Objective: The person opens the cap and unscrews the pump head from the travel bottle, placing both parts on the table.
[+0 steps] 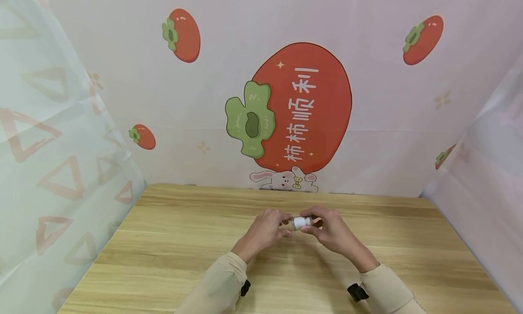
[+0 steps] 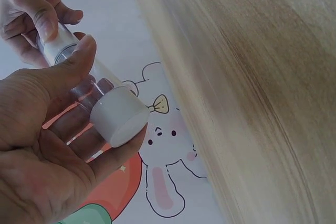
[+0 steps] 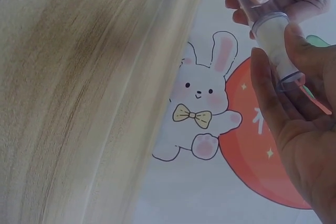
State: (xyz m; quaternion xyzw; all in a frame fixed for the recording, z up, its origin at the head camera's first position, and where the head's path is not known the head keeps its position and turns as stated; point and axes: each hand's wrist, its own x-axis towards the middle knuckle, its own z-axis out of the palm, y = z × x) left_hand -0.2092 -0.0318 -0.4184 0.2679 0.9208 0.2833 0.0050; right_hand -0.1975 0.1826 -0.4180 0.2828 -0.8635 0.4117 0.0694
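Note:
Both hands hold a small clear cylindrical bottle (image 1: 301,223) lengthwise between them, above the table. My left hand (image 1: 265,228) grips its clear section, thumb on one side and fingers on the other. Out of that grip sticks a solid white end cap (image 2: 119,116). From the other side, my right hand (image 1: 331,230) pinches the part with a white cylinder (image 3: 273,35) inside a clear sleeve, thumb against fingers. A clear rim (image 3: 290,81) shows at this far end, beside the right palm. In the left wrist view the left thumb lies across the middle of the bottle.
The wood-grain table (image 1: 184,241) lies under the hands. Behind it hangs a pale backdrop (image 1: 220,41) printed with red persimmons and a white rabbit. Patterned sheets (image 1: 53,137) close off the sides. Dark wrist straps (image 1: 357,292) sit at the sleeves.

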